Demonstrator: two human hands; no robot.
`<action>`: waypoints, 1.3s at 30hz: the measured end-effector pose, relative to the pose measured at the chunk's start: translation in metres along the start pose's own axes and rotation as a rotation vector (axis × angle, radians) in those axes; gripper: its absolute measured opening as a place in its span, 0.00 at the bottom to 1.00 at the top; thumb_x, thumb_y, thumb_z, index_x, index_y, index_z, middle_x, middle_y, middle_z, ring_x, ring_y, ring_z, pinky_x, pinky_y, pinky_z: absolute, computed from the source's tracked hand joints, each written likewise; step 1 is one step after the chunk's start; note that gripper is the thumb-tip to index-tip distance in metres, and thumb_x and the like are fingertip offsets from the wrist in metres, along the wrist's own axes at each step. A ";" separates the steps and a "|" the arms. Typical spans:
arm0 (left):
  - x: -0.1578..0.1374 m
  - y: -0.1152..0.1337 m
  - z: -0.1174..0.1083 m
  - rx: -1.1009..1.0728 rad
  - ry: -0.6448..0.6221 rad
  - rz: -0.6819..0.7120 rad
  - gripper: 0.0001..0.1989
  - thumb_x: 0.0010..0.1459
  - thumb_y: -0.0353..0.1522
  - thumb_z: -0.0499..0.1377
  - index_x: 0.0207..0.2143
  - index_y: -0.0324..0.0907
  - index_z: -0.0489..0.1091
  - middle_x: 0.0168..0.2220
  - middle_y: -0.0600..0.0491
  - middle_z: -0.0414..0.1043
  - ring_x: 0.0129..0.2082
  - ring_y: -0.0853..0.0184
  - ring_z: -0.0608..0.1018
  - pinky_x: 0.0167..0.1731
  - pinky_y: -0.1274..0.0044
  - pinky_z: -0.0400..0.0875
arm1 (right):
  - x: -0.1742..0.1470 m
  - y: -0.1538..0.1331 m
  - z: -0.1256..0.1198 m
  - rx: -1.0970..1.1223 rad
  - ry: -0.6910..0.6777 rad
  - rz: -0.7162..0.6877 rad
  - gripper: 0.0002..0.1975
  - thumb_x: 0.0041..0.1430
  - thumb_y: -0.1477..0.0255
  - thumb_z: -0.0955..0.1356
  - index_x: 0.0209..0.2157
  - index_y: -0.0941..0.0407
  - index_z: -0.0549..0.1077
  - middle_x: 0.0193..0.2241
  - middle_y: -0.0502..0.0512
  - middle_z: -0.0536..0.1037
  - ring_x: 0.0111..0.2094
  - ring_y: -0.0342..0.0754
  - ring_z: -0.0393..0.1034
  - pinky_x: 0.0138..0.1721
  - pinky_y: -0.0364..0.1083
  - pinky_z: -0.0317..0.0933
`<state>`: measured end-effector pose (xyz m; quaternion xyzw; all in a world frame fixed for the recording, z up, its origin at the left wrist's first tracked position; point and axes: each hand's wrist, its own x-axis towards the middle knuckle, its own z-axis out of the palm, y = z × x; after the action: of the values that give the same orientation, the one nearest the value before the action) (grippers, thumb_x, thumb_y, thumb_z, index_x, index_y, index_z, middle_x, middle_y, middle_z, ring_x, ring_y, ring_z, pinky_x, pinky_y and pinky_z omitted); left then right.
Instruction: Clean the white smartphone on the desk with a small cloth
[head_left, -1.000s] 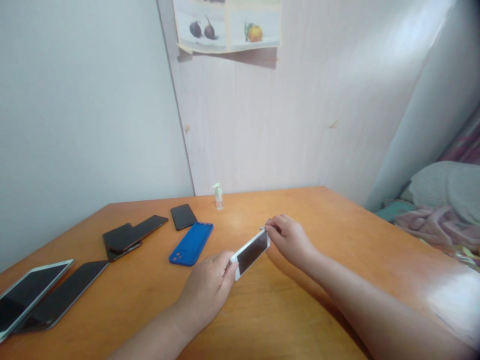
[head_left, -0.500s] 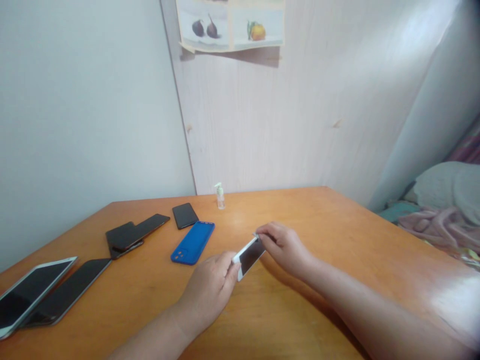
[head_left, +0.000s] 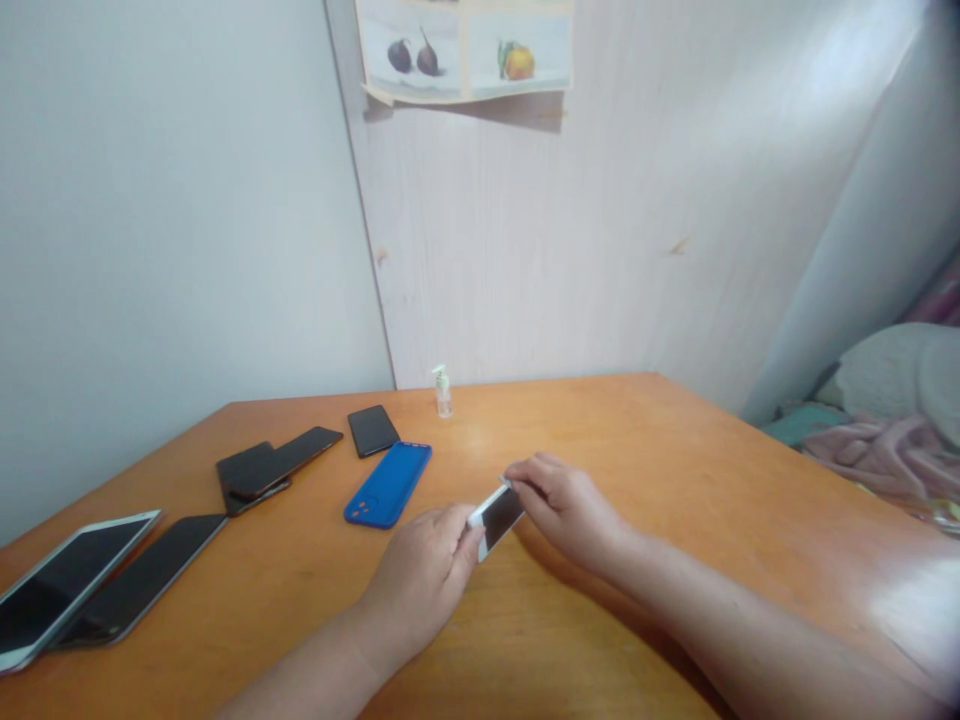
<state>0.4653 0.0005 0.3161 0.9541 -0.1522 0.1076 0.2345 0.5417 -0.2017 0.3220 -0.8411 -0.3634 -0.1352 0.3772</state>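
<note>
A small white phone [head_left: 501, 520] with a dark screen is held tilted above the wooden table [head_left: 600, 620]. My left hand [head_left: 431, 565] grips its near end, thumb on the front. Curled fingers of my right hand [head_left: 562, 500] close on the far end and cover part of the screen. A tiny pale bit shows by the right fingertips; what it is I cannot make out. To the left of the held phone lies a blue phone case [head_left: 388, 485], camera cutouts toward me. Touching the case's far end is a black phone [head_left: 373, 430].
Two dark phones overlap farther left, one [head_left: 296, 462] on top of another [head_left: 244, 470]. At the left edge a white-framed device [head_left: 75, 570] partly covers a long black phone [head_left: 154, 580]. A clear pump bottle [head_left: 443, 395] stands at the back. Bedding [head_left: 885, 400] lies beyond the table's right side.
My right hand has slid slightly left and nearer along the phone, hiding more of its screen. My left hand keeps its grip. The whole view has shifted a little.
</note>
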 end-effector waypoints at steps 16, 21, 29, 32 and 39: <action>0.002 -0.007 0.000 -0.138 0.005 -0.086 0.13 0.69 0.38 0.47 0.36 0.44 0.67 0.31 0.54 0.73 0.32 0.64 0.74 0.32 0.76 0.62 | 0.018 0.052 -0.006 0.004 0.007 0.378 0.13 0.58 0.76 0.62 0.24 0.57 0.75 0.19 0.48 0.73 0.24 0.44 0.68 0.27 0.41 0.58; 0.004 -0.013 0.001 -0.212 0.026 -0.122 0.14 0.68 0.39 0.47 0.35 0.44 0.68 0.30 0.54 0.73 0.32 0.64 0.75 0.32 0.76 0.62 | 0.014 0.057 0.000 -0.036 -0.085 0.441 0.11 0.50 0.81 0.65 0.18 0.56 0.71 0.16 0.47 0.71 0.21 0.43 0.64 0.24 0.41 0.52; 0.006 -0.016 0.001 -0.271 0.012 -0.141 0.16 0.68 0.41 0.47 0.35 0.43 0.68 0.30 0.53 0.74 0.32 0.63 0.75 0.33 0.75 0.65 | 0.016 0.051 -0.005 -0.062 -0.073 0.404 0.10 0.56 0.79 0.63 0.27 0.56 0.75 0.24 0.50 0.78 0.28 0.45 0.70 0.28 0.41 0.56; 0.007 -0.017 0.002 -0.319 0.024 -0.162 0.16 0.67 0.41 0.48 0.36 0.43 0.69 0.32 0.53 0.75 0.33 0.63 0.76 0.34 0.74 0.67 | 0.015 0.053 -0.006 -0.108 -0.090 0.400 0.09 0.53 0.80 0.65 0.24 0.56 0.74 0.21 0.50 0.76 0.26 0.46 0.68 0.27 0.42 0.54; 0.007 -0.021 0.006 -0.459 0.042 -0.160 0.16 0.67 0.39 0.49 0.50 0.43 0.69 0.42 0.51 0.78 0.41 0.63 0.78 0.41 0.74 0.70 | 0.018 0.057 -0.015 -0.164 -0.033 0.327 0.09 0.54 0.79 0.65 0.27 0.56 0.76 0.28 0.53 0.78 0.32 0.47 0.70 0.33 0.43 0.57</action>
<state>0.4797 0.0138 0.3040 0.8825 -0.0915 0.0710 0.4559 0.5954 -0.2288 0.3107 -0.9190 -0.2155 -0.0873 0.3183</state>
